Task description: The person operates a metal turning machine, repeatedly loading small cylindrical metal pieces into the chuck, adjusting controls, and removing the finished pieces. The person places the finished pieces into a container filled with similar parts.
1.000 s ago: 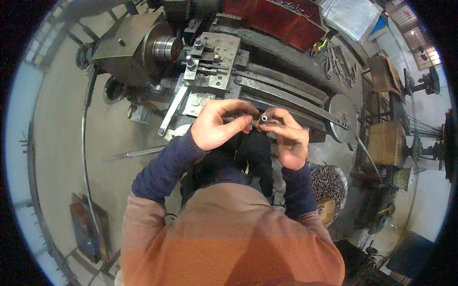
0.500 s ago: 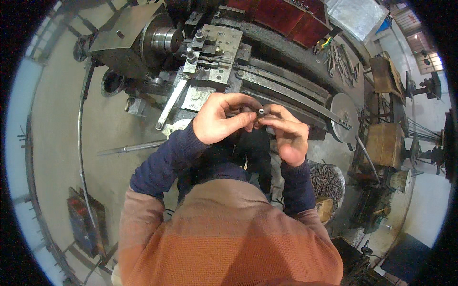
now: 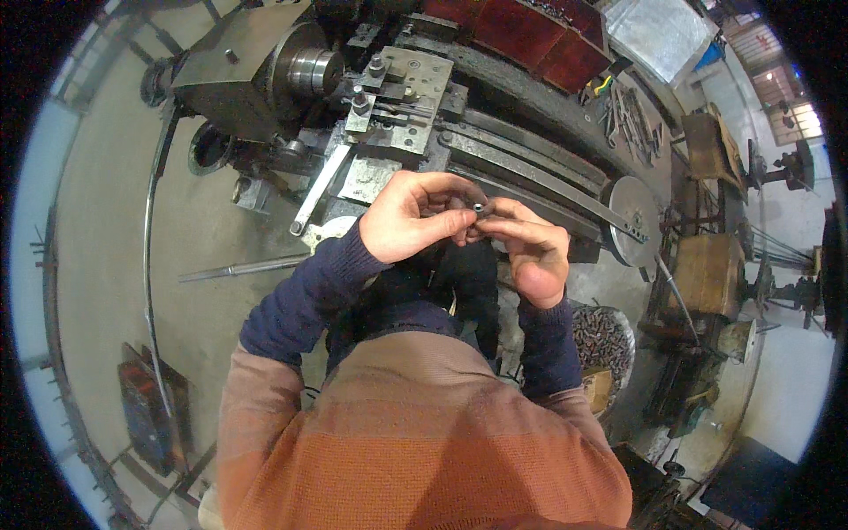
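Observation:
My left hand and my right hand meet in front of my chest, above the bed of a metal lathe. Between their fingertips they pinch a small dark metal part with a round hole in its end. Both hands have fingers closed on it. The lathe's chuck and tool post lie just beyond my hands. My dark blue sleeves and orange sweater fill the lower picture.
A round handwheel sits at the lathe's right end. A bin of metal swarf stands below my right elbow. Long steel rods lie on the concrete floor at left. Tools and red trays rest behind the lathe.
Both hands stayed together on the small part and shifted slightly up and left in view; the fingers have turned the part a little.

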Available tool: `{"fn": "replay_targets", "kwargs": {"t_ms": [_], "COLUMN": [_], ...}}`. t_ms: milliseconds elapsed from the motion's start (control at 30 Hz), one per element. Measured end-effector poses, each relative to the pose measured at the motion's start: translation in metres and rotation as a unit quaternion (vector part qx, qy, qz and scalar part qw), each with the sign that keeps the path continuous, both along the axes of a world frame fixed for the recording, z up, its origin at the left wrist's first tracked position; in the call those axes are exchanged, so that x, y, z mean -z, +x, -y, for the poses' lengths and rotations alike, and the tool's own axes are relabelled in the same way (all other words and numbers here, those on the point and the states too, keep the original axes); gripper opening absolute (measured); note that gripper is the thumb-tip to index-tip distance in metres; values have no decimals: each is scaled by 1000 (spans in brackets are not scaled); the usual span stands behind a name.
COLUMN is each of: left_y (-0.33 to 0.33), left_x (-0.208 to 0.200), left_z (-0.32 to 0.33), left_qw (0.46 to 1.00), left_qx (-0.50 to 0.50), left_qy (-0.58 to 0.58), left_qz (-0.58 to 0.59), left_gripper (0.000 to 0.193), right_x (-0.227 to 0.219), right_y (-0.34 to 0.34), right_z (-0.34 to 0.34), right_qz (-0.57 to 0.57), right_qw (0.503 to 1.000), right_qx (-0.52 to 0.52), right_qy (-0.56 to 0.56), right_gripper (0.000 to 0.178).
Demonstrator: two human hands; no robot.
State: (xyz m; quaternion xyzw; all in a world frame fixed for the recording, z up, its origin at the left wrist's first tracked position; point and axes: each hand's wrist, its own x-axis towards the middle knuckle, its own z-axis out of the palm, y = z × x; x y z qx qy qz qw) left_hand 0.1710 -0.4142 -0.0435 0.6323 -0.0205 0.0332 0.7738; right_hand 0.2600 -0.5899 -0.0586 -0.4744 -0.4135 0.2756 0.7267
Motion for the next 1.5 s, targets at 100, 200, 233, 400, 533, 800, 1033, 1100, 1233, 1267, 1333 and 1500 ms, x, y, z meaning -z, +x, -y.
{"fn": "replay_targets", "kwargs": {"t_ms": [100,200,233,400,533,800,1033,1100,1233,1267,1333,1500], "left_y": [-2,-5,-7,-12,-12,-15,-15,-15,-16,-16,-16,-17], "left_x": [1,-5,-7,10,17,25,24,25,23,26,27,20], "left_z": [-2,-3,-3,-6,-5,-3,-1,-1,-1,-2,-2,-2], "left_qw": [999,991,986,994,978,958,953,952,949,949,949,951], "left_qx": [-4,-37,-53,-58,-39,-13,-19,-21,-22,-20,-21,-40], "left_qy": [42,120,151,-92,-203,-285,-303,-307,-314,-315,-315,-307], "left_qz": [9,33,44,27,27,-4,-12,-12,-22,-19,-16,-28], "left_gripper": [20,19,18,19,20,24,26,26,26,26,26,25], "right_x": [10,6,3,-9,-11,-14,-11,-13,-11,-11,-11,-10], "right_y": [6,7,6,-1,-6,-9,-12,-13,-14,-14,-14,-12], "right_z": [2,-3,-4,-10,-18,-22,-24,-25,-26,-27,-27,-28], "right_qz": [80,149,172,259,242,333,321,318,309,308,311,301], "right_qw": [997,989,984,962,967,934,935,935,938,938,938,942], "right_qx": [12,10,27,81,80,124,143,141,144,143,140,134], "right_qy": [-13,-23,-30,-22,19,-19,-50,-63,-68,-68,-65,-57], "right_gripper": [61,58,58,57,55,47,49,49,49,49,49,48]}}
